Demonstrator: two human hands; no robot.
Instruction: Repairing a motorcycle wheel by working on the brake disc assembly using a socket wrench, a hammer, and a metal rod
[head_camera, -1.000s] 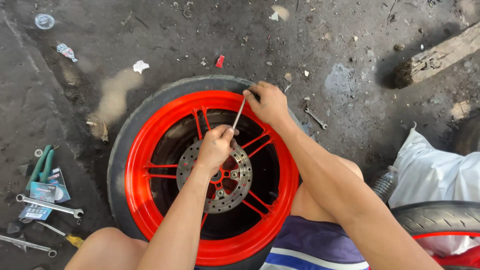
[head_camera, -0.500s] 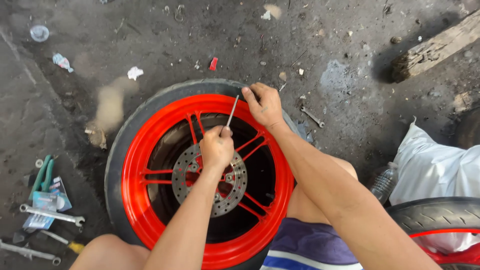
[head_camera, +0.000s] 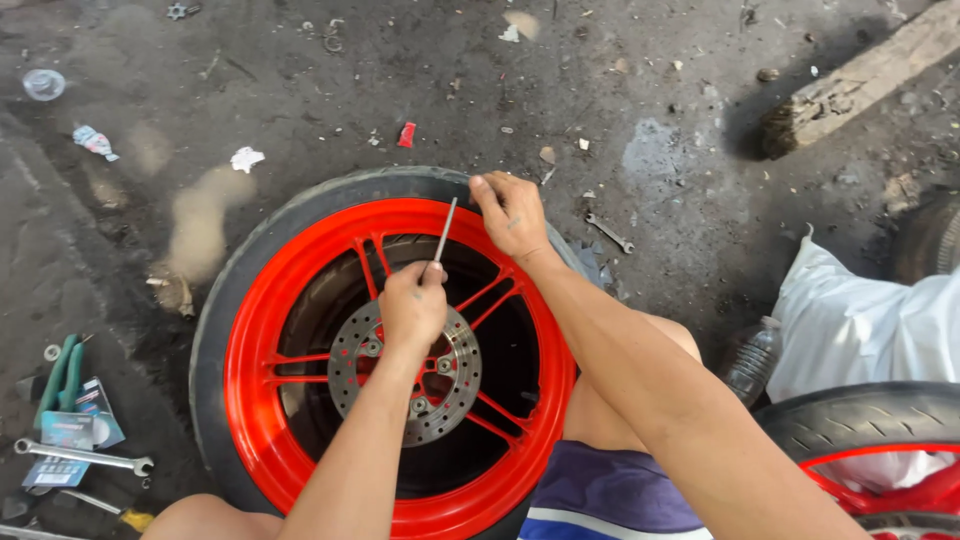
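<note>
A motorcycle wheel with a red rim (head_camera: 250, 350) and black tyre (head_camera: 210, 330) lies flat on the dirty floor between my knees. A perforated brake disc (head_camera: 455, 385) sits at its hub. My left hand (head_camera: 413, 305) is closed around the lower end of a thin metal rod (head_camera: 445, 228) that points up toward the far rim. My right hand (head_camera: 510, 215) rests on the far edge of the rim and tyre, its fingers pinched near the rod's tip.
A spanner (head_camera: 85, 455), green-handled pliers (head_camera: 60, 375) and small packets lie at the left. Another spanner (head_camera: 610, 233) lies right of the wheel. A wooden beam (head_camera: 860, 80) is at the top right, with a white sack (head_camera: 870, 320), a plastic bottle (head_camera: 750, 360) and a second red wheel (head_camera: 880, 460) at the right.
Both hands have kept their hold and their places on the wheel. The view has shifted a little, so the wheel sits slightly lower in the frame.
</note>
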